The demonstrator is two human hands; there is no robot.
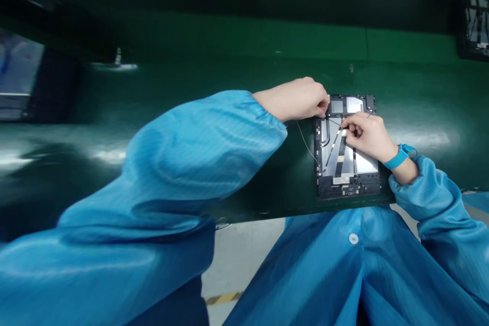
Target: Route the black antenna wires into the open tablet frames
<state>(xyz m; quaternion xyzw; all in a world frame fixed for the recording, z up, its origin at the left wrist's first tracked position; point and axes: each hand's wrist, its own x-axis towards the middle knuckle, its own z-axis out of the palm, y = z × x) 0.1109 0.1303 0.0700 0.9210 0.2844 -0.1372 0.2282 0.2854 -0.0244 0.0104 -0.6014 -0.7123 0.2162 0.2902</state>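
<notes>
An opened tablet (347, 155) lies on the green bench with its inner parts showing, among them a silvery battery area and black flat cables (340, 158). My left hand (311, 99) is closed at the tablet's upper left edge, thumb and fingers pressed together; what they hold is hidden. Over the middle of the tablet, my right hand (369, 135) pinches the end of a thin dark cable that runs toward my left hand. A thin grey wire (304, 140) loops out past the tablet's left side and passes up behind my left wrist.
The green bench (229, 61) ends at a front edge close to my body. Another opened device (476, 30) sits at the far right. At the far left is a blurred dark object with a bluish panel (19, 71). A dark shelf overhangs the back.
</notes>
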